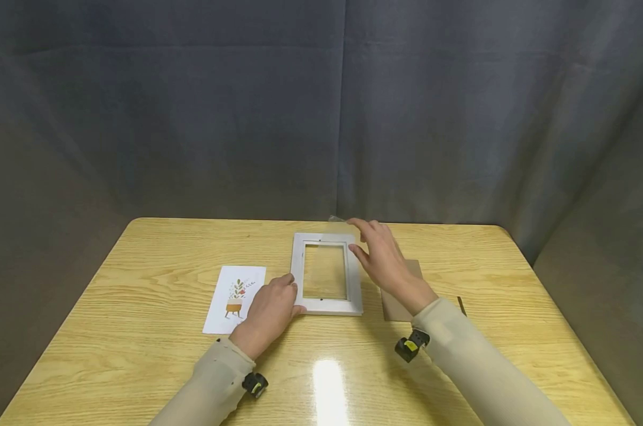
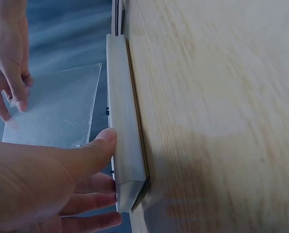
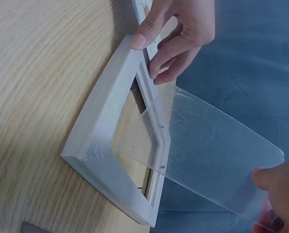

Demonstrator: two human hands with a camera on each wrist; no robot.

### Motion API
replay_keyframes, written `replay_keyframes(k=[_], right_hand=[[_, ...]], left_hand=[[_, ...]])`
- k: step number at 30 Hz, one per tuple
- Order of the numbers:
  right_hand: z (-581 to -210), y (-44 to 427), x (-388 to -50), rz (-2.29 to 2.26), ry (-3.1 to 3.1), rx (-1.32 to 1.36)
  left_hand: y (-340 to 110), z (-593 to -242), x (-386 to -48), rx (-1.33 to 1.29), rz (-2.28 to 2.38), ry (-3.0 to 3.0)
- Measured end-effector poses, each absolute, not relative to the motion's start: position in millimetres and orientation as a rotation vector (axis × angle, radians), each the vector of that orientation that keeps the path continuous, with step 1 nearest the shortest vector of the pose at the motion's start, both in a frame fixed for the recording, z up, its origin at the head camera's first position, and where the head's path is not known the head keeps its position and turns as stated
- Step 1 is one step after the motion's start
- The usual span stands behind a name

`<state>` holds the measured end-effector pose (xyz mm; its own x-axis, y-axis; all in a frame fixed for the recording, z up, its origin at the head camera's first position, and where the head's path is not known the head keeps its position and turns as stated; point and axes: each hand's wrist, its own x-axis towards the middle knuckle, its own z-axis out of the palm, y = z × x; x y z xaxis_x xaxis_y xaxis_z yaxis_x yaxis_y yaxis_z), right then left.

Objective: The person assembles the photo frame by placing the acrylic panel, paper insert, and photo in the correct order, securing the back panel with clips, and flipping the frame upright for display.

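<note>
A white picture frame [image 1: 355, 290] lies flat on the table, its opening showing the wood below. My left hand [image 1: 270, 305] grips the frame's near left corner, thumb at the near edge and fingers along the left side. Above the frame, my right hand [image 1: 382, 254] pinches a clear plastic sheet [image 3: 217, 150] by its far edge. Tilted, the sheet slopes down toward the frame opening; whether its lower edge touches the frame I cannot tell. In the left wrist view the sheet [image 2: 61, 107] stands beyond the frame's edge [image 2: 125, 107].
A white card [image 1: 217, 307] with a potted-plant drawing lies left of the frame, partly behind my left hand. Right of the frame rests a brown board [image 1: 396, 310], partly covered by my right arm. A thin dark strip [image 1: 462, 306] lies farther right. Grey curtains [image 1: 236, 130] hang behind the table.
</note>
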<state>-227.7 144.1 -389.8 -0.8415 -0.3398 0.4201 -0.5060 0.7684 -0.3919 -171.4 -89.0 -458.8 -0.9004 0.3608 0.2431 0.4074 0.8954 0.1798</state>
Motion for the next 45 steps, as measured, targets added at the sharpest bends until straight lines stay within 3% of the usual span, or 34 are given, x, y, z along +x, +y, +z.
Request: replay_keyframes(k=[45], right_hand=[[-392.1,122.3,-234.4,0.558,-2.668,0.861]], left_hand=[[-88.1,-459.2,-173.8,-0.605,-0.344,-2.871]])
